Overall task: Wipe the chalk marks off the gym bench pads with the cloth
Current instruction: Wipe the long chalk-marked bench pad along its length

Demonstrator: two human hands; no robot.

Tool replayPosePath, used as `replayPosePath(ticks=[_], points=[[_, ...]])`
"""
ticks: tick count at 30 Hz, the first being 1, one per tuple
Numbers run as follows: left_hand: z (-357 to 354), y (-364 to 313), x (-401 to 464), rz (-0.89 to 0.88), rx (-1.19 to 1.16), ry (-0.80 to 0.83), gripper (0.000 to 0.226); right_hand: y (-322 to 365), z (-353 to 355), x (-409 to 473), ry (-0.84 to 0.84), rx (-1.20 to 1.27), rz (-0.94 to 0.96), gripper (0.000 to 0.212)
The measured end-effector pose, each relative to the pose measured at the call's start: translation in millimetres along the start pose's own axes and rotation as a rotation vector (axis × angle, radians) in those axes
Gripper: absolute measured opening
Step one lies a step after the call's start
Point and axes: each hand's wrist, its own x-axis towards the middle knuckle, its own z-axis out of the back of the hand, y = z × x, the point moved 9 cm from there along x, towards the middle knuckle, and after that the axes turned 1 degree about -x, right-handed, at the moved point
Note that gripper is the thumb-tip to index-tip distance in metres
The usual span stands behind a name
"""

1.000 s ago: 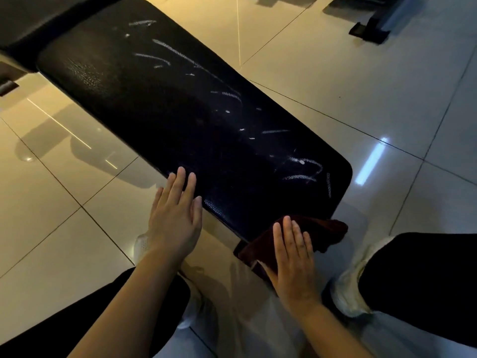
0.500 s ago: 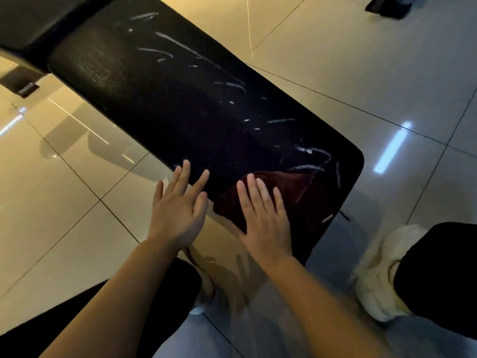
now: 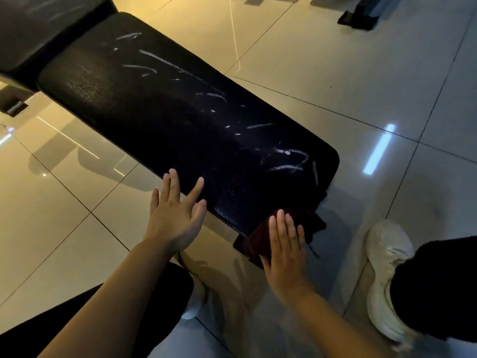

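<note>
One pad (image 3: 165, 120) carried many chalk marks (image 3: 289, 161). At its near edge, the left hand (image 3: 175, 218) rested flat, fingers spread; the right hand (image 3: 286, 251) pressed one cloth (image 3: 309, 223), fingers straight.

A single head-worn camera looks steeply down and forward from close above the long black textured vinyl bench pad (image 3: 167, 120) and glossy beige floor tiles (image 3: 322, 73).

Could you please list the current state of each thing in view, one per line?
Bench pad: chalk marks not yet wiped off.
Cloth: hanging over the pad's near end, under the right hand.
Right hand: flat, pressing the cloth.
Left hand: fingers straight, at the pad's edge.
</note>
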Motion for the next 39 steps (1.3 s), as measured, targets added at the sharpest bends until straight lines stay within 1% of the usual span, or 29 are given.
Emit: replayPosePath(ticks=[3, 6, 8, 12, 15, 17, 19, 21, 24, 26, 28, 31, 33, 35, 37, 39], points=[[-4, 0, 1, 0.011, 0.001, -0.001, 0.063, 31, -1, 34, 0.080, -0.002, 0.083, 0.082], [-2, 2, 4, 0.058, -0.013, 0.005, 0.059, 71, -5, 90, 0.126, -0.057, 0.261, 0.078], [0, 2, 3, 0.069, -0.019, 0.024, 0.059, 83, -10, 109, 0.150, -0.088, 0.324, 0.081], [6, -1, 1, 0.071, -0.041, 0.019, 0.070, 73, -8, 93, 0.145, -0.064, 0.286, 0.083], [8, -2, 0, 0.088, 0.020, 0.038, 0.068, 50, -6, 61, 0.129, -0.119, 0.318, 0.086], [7, -4, 0, 0.097, 0.033, 0.023, 0.068, 28, -3, 40, 0.105, -0.111, 0.273, 0.091], [4, -9, -4, 0.094, 0.029, -0.011, 0.068, 8, -2, 22, 0.092, -0.084, 0.186, 0.093], [1, -16, -8, 0.055, 0.023, -0.061, 0.067, -6, -1, 11, 0.095, -0.026, 0.122, 0.089], [-4, -31, -19, -0.040, 0.061, -0.084, 0.073, -12, 0, 6, 0.125, 0.002, 0.135, 0.076], [-2, -35, -28, -0.058, 0.069, -0.112, 0.072, -13, 0, 4, 0.153, -0.006, 0.133, 0.075], [4, -30, -35, -0.037, 0.027, -0.163, 0.064, -8, 1, 5, 0.140, -0.030, 0.134, 0.079], [9, -12, -45, 0.010, -0.033, -0.230, 0.052, 15, -1, 14, 0.138, -0.053, 0.173, 0.096], [14, 4, -48, 0.073, -0.097, -0.277, 0.043, 44, -3, 35, 0.140, -0.060, 0.229, 0.095], [21, 20, -47, 0.126, -0.141, -0.332, 0.041, 78, -9, 66, 0.134, -0.040, 0.272, 0.095], [34, 34, -42, 0.147, -0.188, -0.401, 0.041, 111, -13, 104, 0.138, -0.037, 0.288, 0.099], [53, 50, -33, 0.161, -0.253, -0.476, 0.038, 141, -18, 143, 0.178, -0.057, 0.309, 0.104]])
